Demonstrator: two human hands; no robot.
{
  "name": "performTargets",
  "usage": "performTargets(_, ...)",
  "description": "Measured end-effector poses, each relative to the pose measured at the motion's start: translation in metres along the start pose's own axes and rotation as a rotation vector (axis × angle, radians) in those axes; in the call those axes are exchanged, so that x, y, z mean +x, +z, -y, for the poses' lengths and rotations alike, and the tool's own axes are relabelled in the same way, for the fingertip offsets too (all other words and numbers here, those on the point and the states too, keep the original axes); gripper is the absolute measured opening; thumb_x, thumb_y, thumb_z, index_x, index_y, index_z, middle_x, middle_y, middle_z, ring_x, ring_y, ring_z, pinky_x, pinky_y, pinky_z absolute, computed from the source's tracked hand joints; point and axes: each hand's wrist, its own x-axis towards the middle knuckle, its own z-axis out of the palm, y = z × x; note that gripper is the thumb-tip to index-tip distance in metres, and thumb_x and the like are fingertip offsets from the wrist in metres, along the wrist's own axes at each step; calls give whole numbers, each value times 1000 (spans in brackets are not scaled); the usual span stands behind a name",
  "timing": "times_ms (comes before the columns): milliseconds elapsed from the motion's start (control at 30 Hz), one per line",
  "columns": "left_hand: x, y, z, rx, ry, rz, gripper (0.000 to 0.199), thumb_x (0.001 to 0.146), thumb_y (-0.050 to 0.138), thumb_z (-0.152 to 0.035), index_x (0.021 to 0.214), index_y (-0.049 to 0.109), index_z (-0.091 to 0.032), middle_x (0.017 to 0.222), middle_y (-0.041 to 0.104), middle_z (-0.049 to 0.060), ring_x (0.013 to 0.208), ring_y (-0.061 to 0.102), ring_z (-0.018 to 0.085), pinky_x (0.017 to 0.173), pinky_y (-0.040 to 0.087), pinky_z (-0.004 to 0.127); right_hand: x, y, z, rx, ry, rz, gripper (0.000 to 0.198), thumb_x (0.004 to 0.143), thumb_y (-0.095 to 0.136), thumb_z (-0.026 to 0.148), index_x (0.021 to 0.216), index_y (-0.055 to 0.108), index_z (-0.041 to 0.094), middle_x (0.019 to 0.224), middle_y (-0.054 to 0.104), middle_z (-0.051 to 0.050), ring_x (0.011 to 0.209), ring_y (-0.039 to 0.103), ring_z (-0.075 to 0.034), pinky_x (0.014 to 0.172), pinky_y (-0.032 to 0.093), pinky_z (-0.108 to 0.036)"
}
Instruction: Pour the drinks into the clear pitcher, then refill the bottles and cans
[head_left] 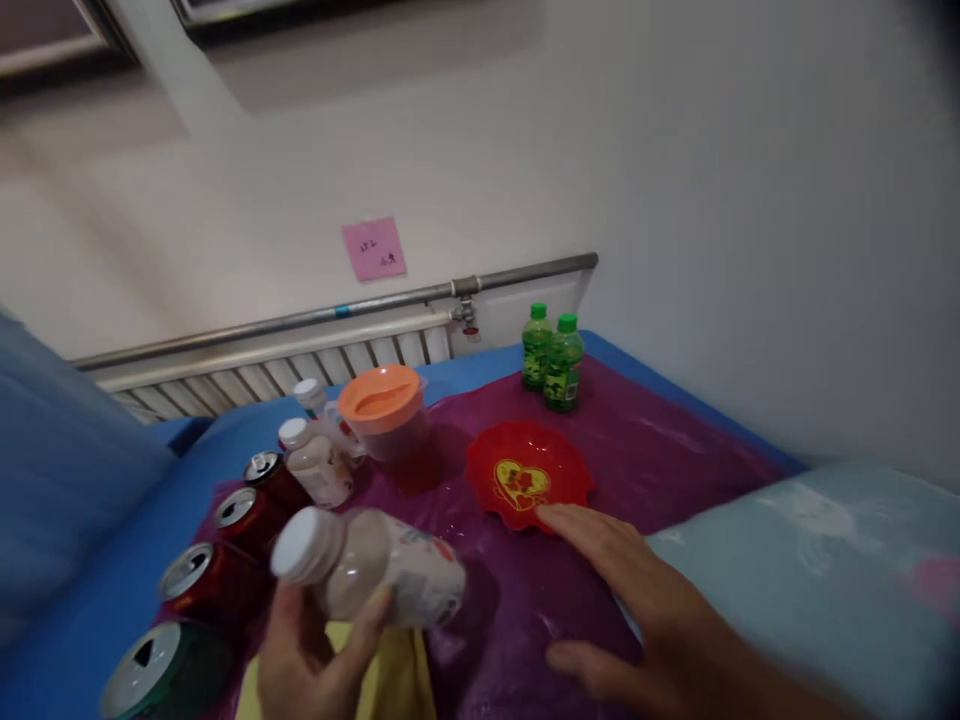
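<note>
My left hand grips a clear plastic bottle with a white cap and a printed label; the bottle is tilted almost onto its side above the table. Below it lies a folded yellow cloth, partly hidden by the hand. My right hand has its fingers stretched out and apart, holding nothing. Its fingertips reach the near edge of a red scalloped plate with a yellow heart print; whether they touch it I cannot tell.
Several opened drink cans line the left side. Behind them stand another white-capped bottle and a pitcher with an orange lid. Two green-capped bottles stand at the back. A purple plastic sheet covers the table; a pale blue patterned cloth lies right.
</note>
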Motion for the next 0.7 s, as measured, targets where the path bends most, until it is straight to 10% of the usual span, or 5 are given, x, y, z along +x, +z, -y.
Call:
performTargets(233, -28, 52, -21, -208, 44, 336, 78, 63, 85, -41, 131, 52, -19, 123, 67, 13, 111, 64, 31, 86, 57, 34, 36, 6, 38, 233, 133, 199, 106, 61, 79, 27, 153, 28, 22, 155, 37, -14, 140, 38, -35, 114, 34, -53)
performTargets(533, 7, 22, -56, 304, 491, 659, 35, 85, 66, -32, 119, 66, -36, 125, 67, -2, 119, 59, 15, 99, 44, 20, 17, 3, -1, -9, -57, 69, 80, 62, 62, 18, 140, 48, 21, 133, 62, -14, 121, 58, -36, 106, 39, -56)
performTargets(700, 28, 18, -44, 319, 284, 480, 34, 82, 67, -42, 114, 67, -32, 122, 68, 1, 115, 60, 19, 98, 45, 28, 28, -7, -5, -71, -56, -92, 70, 63, 60, 17, 132, 54, 22, 124, 67, -12, 111, 63, -33, 97, 46, -52)
